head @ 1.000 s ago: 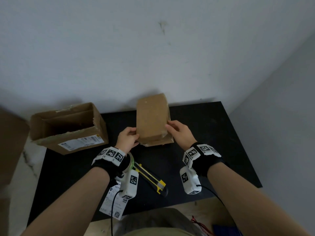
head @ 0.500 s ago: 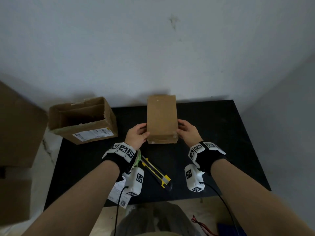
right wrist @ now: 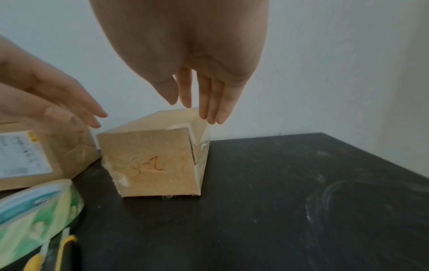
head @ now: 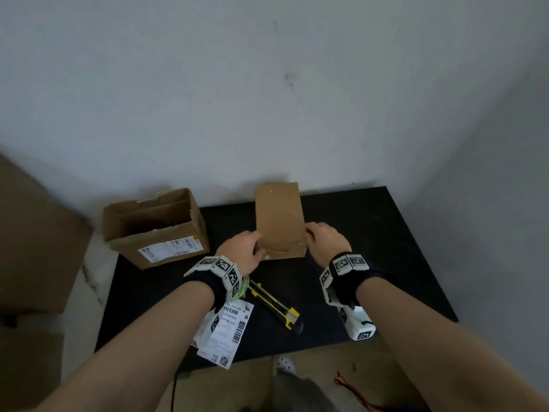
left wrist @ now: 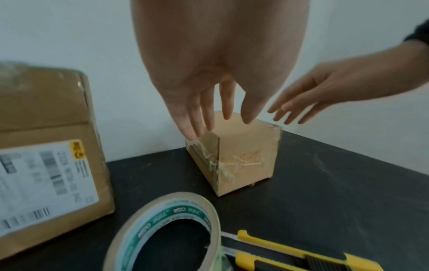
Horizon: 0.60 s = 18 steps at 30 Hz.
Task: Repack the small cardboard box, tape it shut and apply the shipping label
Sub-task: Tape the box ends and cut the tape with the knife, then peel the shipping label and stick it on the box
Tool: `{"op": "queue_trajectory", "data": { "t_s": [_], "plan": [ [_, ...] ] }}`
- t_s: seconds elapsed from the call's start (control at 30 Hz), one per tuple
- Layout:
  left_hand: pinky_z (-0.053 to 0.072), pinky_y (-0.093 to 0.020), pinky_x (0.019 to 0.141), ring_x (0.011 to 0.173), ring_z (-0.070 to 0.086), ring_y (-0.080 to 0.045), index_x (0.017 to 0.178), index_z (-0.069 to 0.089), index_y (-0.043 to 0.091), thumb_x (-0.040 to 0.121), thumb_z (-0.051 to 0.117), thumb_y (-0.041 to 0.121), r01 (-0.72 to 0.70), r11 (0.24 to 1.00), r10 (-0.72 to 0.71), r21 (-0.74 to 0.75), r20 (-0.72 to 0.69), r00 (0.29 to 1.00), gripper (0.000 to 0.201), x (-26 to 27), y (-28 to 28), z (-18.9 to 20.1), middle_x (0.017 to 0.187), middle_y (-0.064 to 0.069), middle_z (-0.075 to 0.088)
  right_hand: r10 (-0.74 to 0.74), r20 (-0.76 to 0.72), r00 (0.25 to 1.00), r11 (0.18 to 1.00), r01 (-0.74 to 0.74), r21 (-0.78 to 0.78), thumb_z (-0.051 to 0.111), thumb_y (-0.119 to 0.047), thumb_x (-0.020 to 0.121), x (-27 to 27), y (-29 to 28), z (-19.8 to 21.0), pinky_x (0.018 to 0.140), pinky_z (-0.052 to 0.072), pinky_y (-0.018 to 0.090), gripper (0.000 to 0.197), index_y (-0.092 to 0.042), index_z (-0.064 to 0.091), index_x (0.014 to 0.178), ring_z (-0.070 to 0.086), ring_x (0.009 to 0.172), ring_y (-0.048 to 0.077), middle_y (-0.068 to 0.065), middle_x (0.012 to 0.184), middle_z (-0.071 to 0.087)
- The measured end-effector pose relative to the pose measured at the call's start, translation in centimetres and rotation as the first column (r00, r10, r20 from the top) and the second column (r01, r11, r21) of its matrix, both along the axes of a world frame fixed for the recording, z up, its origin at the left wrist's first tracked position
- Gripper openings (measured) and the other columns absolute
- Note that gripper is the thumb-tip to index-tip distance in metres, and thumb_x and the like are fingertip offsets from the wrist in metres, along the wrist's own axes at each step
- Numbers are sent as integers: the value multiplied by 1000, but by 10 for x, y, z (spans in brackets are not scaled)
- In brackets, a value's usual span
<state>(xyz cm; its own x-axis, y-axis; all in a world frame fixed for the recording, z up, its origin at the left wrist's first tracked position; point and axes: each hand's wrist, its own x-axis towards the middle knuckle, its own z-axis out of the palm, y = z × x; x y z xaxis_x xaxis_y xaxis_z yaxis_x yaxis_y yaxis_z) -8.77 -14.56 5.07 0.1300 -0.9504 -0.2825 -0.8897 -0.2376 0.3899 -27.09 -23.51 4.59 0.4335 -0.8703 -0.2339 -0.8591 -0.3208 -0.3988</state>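
Note:
The small closed cardboard box stands on the black table near the back wall, with clear tape on its corners and red writing on its near face. My left hand is at its left side with straight fingers reaching the top left edge. On the other side my right hand has straight fingers at the top right edge. Neither hand grips anything. A tape roll lies under my left wrist. The white shipping label lies at the table's front edge.
A larger open cardboard box with a printed label stands at the table's back left corner. A yellow and black utility knife lies between my wrists. A big brown carton stands off the table's left side. Walls close the back and right.
The small box, held tilted a second ago, now stands flat on the table. Both hands have loosened, with fingers straight at its sides.

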Motion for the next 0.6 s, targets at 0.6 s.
{"op": "queue_trajectory", "data": {
  "t_s": [0.6],
  "plan": [
    [49,-37,84,104,56,-19,118,58,21,94,43,27,3,999,-9,48,121,993,28,15,161,-32,119,2,56,360,-110,926,923,-371,-98,44,-23,95,35,176,-40,87,47,36,29,-16,59,119,55,110,25,3,122,56]
  ]
}}
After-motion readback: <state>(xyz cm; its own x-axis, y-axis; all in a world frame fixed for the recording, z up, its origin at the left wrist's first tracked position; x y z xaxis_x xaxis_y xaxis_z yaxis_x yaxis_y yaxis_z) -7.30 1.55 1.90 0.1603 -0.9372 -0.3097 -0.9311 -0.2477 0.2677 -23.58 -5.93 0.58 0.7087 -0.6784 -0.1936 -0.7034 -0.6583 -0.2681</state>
